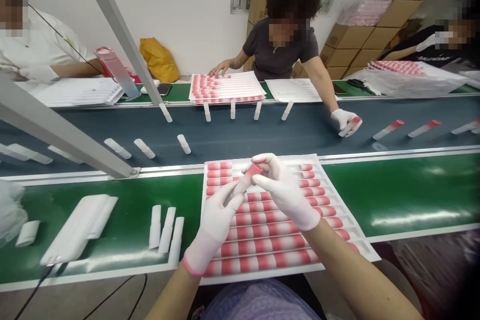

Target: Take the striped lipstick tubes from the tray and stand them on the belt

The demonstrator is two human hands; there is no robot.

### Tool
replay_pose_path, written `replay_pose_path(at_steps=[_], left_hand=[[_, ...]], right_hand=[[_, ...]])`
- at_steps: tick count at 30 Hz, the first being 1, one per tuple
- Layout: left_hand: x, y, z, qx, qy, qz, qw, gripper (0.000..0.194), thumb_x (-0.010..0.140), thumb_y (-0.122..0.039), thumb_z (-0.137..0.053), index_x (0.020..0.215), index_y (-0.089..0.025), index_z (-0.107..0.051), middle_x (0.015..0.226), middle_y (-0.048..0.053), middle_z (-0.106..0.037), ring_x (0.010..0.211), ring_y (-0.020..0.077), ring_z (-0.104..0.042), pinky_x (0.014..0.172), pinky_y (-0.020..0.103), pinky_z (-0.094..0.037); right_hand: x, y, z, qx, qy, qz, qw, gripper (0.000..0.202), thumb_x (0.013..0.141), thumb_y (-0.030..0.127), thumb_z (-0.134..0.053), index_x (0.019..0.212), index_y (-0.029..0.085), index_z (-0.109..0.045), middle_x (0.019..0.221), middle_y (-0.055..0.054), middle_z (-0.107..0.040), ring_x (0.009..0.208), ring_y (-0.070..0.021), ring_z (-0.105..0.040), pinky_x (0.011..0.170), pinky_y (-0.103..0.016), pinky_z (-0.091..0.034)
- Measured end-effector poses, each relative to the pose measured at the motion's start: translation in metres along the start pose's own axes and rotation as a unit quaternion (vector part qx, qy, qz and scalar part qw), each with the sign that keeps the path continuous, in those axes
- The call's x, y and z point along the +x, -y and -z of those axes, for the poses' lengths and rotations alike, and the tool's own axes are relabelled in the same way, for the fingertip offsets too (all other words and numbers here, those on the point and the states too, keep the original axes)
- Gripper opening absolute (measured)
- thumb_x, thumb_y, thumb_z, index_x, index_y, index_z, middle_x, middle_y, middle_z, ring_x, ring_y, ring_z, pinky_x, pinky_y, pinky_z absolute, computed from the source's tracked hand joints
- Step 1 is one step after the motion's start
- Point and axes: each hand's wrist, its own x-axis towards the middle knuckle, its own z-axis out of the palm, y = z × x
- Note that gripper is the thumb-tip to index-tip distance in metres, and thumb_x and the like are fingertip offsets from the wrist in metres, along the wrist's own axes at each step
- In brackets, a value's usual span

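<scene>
A small tube (245, 180), white fading to red at one end, is held between my two gloved hands above a white tray. My left hand (217, 217) pinches its white lower end. At the red upper end, the thumb and fingers of my right hand (287, 190) are closed on it. Beneath them lies the ribbed tray (365, 246), with rows of red-and-white tubes (262, 245) laid end to end in its grooves. My hands hide part of the upper rows.
Several white tubes (165, 232) stand left of the tray, near a white power strip (77, 230). A blue-grey conveyor belt (240, 140) carries spaced tubes beyond. Across it, a co-worker's gloved hand (345, 122) holds a tube. A grey metal post (71, 132) slants at left.
</scene>
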Motion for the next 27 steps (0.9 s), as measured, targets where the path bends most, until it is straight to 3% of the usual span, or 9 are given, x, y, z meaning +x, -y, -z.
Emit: replay_pose_path(at_steps=[3,6,9,12,19,21,23,25,27], left_hand=[[0.000,0.004,-0.002,-0.028,0.006,-0.002,1.000,0.038,0.091,-0.036,-0.062,0.127,-0.026,-0.067,0.126,0.003,-0.070,0.117,0.0234,-0.063,0.102,0.034,-0.049],[0.001,0.004,-0.006,-0.069,0.019,0.001,0.997,0.040,0.090,-0.041,-0.063,0.125,-0.022,-0.068,0.123,0.006,-0.072,0.115,0.0247,-0.065,0.101,0.035,-0.050],[0.004,0.005,-0.007,-0.069,-0.003,-0.012,0.998,0.040,0.088,-0.046,-0.066,0.119,-0.021,-0.071,0.122,0.006,-0.072,0.118,0.0263,-0.064,0.101,0.034,-0.050],[0.004,0.010,-0.005,-0.079,-0.002,-0.019,0.997,0.039,0.088,-0.045,-0.067,0.119,-0.021,-0.071,0.124,0.006,-0.071,0.122,0.0265,-0.062,0.102,0.033,-0.050],[0.005,0.015,-0.002,-0.064,0.002,-0.012,0.998,0.037,0.087,-0.044,-0.067,0.116,-0.021,-0.071,0.119,0.006,-0.073,0.107,0.0246,-0.067,0.090,0.033,-0.054],[0.007,0.012,0.002,-0.023,0.009,-0.006,1.000,0.038,0.087,-0.044,-0.065,0.117,-0.022,-0.070,0.120,0.007,-0.072,0.108,0.0261,-0.067,0.091,0.035,-0.054],[0.004,0.011,0.013,0.074,-0.024,-0.015,0.997,0.044,0.084,-0.039,-0.067,0.125,-0.023,-0.066,0.129,0.008,-0.067,0.118,0.0292,-0.062,0.099,0.040,-0.051],[-0.007,0.014,0.032,0.226,-0.092,-0.013,0.970,0.051,0.082,-0.034,-0.065,0.131,-0.020,-0.061,0.134,0.012,-0.063,0.128,0.0330,-0.055,0.107,0.047,-0.045],[-0.025,0.022,0.056,0.378,-0.135,0.033,0.915,0.044,0.084,-0.032,-0.057,0.125,-0.017,-0.063,0.128,0.017,-0.064,0.129,0.0370,-0.053,0.105,0.053,-0.044]], right_hand=[[-0.006,0.002,-0.001,-0.088,-0.002,0.006,0.996,0.040,0.081,0.021,-0.069,0.121,0.027,-0.064,0.111,-0.004,-0.069,0.099,-0.0219,-0.067,0.085,-0.039,-0.056],[-0.012,0.003,-0.009,-0.133,-0.012,0.030,0.991,0.035,0.078,0.018,-0.070,0.112,0.026,-0.069,0.107,-0.003,-0.070,0.099,-0.0214,-0.067,0.084,-0.037,-0.056],[-0.016,0.005,-0.019,-0.173,-0.024,0.059,0.983,0.029,0.077,0.014,-0.069,0.104,0.024,-0.071,0.096,-0.001,-0.070,0.087,-0.0182,-0.066,0.074,-0.032,-0.055],[-0.016,0.006,-0.023,-0.191,0.001,0.071,0.979,0.033,0.079,0.013,-0.066,0.109,0.025,-0.070,0.099,-0.002,-0.070,0.088,-0.0185,-0.065,0.072,-0.031,-0.055],[-0.019,-0.002,-0.029,-0.203,0.008,0.101,0.974,0.030,0.082,0.016,-0.065,0.109,0.028,-0.070,0.100,-0.002,-0.070,0.095,-0.0214,-0.066,0.078,-0.035,-0.055],[-0.015,-0.003,-0.029,-0.205,0.029,0.095,0.974,0.027,0.083,0.017,-0.064,0.107,0.027,-0.069,0.096,-0.002,-0.070,0.088,-0.0203,-0.067,0.075,-0.034,-0.055],[0.000,-0.005,-0.024,-0.203,0.046,0.078,0.975,0.023,0.085,0.017,-0.060,0.105,0.025,-0.065,0.085,0.000,-0.070,0.080,-0.0189,-0.067,0.075,-0.034,-0.054],[0.029,-0.010,-0.011,-0.231,-0.007,0.085,0.969,0.019,0.088,0.020,-0.055,0.106,0.023,-0.060,0.078,0.001,-0.069,0.077,-0.0180,-0.068,0.080,-0.035,-0.054],[0.068,-0.020,0.007,-0.292,-0.114,0.103,0.944,0.019,0.089,0.024,-0.053,0.107,0.020,-0.056,0.079,0.000,-0.069,0.077,-0.0174,-0.069,0.086,-0.035,-0.053]])
